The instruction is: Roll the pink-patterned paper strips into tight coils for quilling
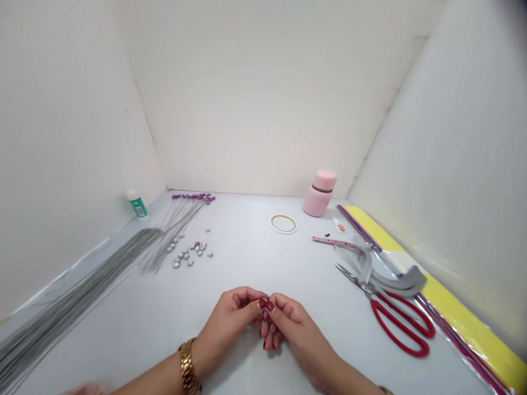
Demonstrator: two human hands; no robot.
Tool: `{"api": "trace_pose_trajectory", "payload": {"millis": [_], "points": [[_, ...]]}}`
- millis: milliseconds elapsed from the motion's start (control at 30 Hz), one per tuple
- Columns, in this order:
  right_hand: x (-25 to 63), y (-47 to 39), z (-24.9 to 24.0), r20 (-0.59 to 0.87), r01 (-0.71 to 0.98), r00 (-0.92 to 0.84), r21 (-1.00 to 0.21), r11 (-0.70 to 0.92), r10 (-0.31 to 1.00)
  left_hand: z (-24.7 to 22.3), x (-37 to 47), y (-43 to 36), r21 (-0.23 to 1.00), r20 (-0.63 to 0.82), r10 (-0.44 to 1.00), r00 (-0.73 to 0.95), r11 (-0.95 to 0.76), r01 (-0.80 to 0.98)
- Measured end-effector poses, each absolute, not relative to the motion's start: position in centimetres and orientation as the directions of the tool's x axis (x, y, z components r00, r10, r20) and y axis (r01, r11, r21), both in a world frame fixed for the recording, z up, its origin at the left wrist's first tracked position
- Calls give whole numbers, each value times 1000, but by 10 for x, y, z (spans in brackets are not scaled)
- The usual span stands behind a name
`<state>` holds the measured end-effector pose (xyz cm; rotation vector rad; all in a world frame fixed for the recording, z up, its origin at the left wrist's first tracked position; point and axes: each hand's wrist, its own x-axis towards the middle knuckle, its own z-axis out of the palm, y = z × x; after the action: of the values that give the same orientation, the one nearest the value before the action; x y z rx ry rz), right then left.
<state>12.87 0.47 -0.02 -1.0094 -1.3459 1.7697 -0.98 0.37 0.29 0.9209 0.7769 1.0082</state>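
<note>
Near the front middle of the white table, my left hand (234,315) and my right hand (295,327) meet, thumb tips side by side. Each pinches at something small between the fingertips, mostly hidden and too small to name. Small silver star-like pieces (190,263) lie scattered on the table to the left, beyond my hands. Behind them, thin wires with purple tips (193,197) fan toward the back wall. A thick bundle of bare grey wires (89,289) runs along the left side.
Red-handled scissors (401,329) and a grey-handled tool (399,280) lie at the right, beside yellow packs (463,317). A pink bottle (319,194) stands at the back, near a ring (283,231). A glue stick (137,206) stands back left.
</note>
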Motion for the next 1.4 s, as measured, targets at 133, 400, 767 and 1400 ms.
{"api": "trace_pose_trajectory", "payload": {"millis": [133, 400, 767, 1400], "points": [[129, 3, -5, -111, 43, -433, -994, -102, 895, 0, -9, 3, 906, -124, 947, 298, 230, -356], [134, 4, -1, 134, 344, -351, -902, 260, 927, 6, -12, 5, 942, -202, 972, 124, 227, -247], [138, 6, 2, 154, 428, -393, -842, 329, 907, 8, -13, 7, 942, -211, 962, 171, 247, -228], [135, 13, 0, -23, -33, -323, -999, -36, 946, 2, -13, 6, 923, -244, 954, 171, 283, -260]]}}
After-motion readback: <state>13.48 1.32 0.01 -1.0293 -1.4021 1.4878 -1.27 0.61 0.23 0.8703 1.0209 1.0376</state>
